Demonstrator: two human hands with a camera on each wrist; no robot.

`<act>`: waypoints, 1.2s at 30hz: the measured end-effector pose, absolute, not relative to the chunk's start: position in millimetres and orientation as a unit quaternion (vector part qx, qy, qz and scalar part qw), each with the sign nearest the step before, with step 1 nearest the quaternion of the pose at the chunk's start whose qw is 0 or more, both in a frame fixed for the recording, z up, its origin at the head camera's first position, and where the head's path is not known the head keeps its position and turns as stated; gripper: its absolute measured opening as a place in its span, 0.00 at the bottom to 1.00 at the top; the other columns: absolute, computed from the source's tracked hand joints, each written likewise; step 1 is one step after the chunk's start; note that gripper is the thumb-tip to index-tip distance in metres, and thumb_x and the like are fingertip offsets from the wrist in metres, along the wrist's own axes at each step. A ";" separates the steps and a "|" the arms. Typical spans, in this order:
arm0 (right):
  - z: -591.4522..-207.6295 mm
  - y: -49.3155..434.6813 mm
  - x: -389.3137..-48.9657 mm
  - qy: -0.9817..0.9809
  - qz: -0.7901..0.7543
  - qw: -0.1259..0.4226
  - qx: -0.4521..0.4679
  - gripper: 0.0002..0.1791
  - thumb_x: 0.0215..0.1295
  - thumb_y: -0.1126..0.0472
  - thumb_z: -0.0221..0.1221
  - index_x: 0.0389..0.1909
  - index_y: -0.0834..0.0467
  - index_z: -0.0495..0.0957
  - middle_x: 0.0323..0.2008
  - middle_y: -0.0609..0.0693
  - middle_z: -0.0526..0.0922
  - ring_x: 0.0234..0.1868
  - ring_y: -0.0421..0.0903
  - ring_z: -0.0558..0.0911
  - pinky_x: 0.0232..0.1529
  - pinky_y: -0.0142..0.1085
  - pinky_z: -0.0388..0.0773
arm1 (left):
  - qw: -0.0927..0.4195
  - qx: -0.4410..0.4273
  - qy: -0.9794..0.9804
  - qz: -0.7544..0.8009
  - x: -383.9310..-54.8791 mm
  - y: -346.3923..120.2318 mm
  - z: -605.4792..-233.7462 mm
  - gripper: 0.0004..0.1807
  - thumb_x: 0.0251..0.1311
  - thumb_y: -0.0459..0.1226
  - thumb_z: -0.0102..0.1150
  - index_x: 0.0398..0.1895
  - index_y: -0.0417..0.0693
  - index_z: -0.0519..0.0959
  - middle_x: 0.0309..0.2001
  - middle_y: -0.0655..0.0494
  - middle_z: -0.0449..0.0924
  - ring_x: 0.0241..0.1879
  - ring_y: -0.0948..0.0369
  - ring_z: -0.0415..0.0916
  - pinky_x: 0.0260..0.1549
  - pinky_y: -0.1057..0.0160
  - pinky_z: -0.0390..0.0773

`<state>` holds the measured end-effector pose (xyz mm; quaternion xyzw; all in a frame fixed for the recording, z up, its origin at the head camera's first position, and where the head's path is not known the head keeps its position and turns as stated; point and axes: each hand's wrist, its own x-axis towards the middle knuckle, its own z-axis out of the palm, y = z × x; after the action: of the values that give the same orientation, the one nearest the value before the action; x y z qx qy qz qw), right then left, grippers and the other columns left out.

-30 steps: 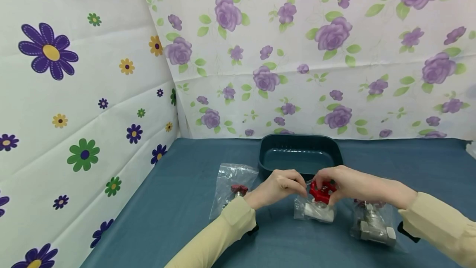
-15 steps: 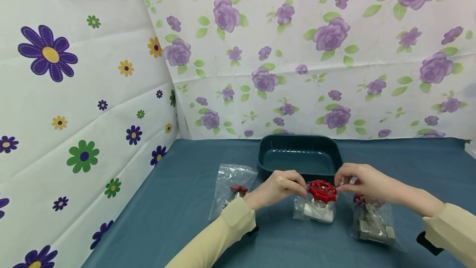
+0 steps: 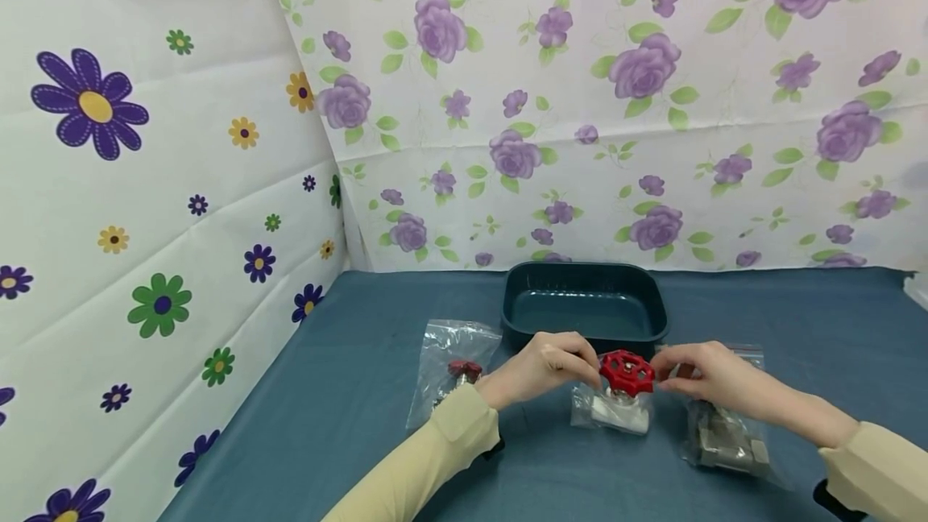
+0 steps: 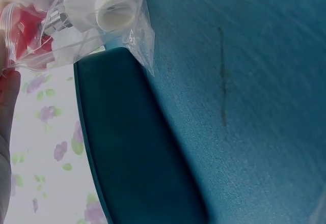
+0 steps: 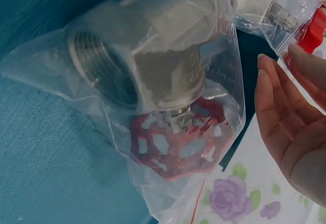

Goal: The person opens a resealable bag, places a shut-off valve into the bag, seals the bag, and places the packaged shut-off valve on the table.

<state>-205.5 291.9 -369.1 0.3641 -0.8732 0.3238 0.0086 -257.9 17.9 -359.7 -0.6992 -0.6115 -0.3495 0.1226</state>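
Note:
A white-bodied valve [image 3: 619, 413] with a red handwheel [image 3: 627, 373] sits in a clear zip bag between the two hands. My left hand [image 3: 553, 365] pinches the bagged valve at the left edge of the handwheel; the left wrist view shows fingertips [image 4: 10, 81] at the bag's zip edge. At the wheel's right side is my right hand [image 3: 714, 377], its fingertips close to the rim. In the right wrist view its thumb and fingers [image 5: 267, 74] stand apart with nothing between them. Below that hand lies a larger metal valve [image 5: 168, 56] in its own bag, partly hidden in the head view.
Behind the hands stands a dark teal tray [image 3: 583, 337] on the blue tablecloth [image 3: 377, 345]. Another bagged valve with a dark red handwheel [image 3: 464, 369] lies left, partly covered by the left forearm. Flowered cloth [image 3: 507, 103] hangs at the back and left.
My right hand has let go of the red handwheel and moved right, then settled slightly lower beside its rim. The left hand has stayed in place on the bagged valve.

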 end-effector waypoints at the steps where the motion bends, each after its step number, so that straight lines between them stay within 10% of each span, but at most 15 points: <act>1: -369.5 291.0 -205.8 -0.872 0.325 0.005 0.366 0.06 0.59 0.64 0.60 0.38 0.56 0.78 0.32 0.42 0.78 0.27 0.37 0.77 0.23 0.33 0.75 | 0.122 -0.700 -0.610 -0.349 -258.0 18.2 -359.9 0.06 0.47 0.21 0.62 0.28 0.35 0.83 0.33 0.47 0.75 0.36 0.62 0.73 0.38 0.77 0.70; 19: -371.5 293.2 -204.2 -0.850 0.231 0.098 0.463 0.25 0.45 0.82 0.60 0.31 0.46 0.80 0.30 0.36 0.76 0.22 0.30 0.71 0.18 0.21 0.67 | 0.094 -0.694 -0.629 -0.336 -261.2 18.6 -362.0 0.06 0.50 0.22 0.60 0.29 0.36 0.83 0.35 0.48 0.74 0.37 0.66 0.71 0.38 0.77 0.69; 36: -359.9 291.9 -204.2 -0.851 0.220 0.083 0.469 0.12 0.50 0.66 0.65 0.28 0.45 0.78 0.28 0.34 0.75 0.25 0.31 0.74 0.21 0.22 0.69 | 0.088 -0.701 -0.624 -0.335 -259.2 21.7 -358.9 0.06 0.50 0.22 0.60 0.30 0.36 0.83 0.35 0.48 0.74 0.37 0.63 0.71 0.38 0.77 0.69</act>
<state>-204.2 291.9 -359.9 0.4693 -0.8513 0.2196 0.0827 -259.2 21.7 -358.9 -0.7006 -0.6239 -0.3349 0.0880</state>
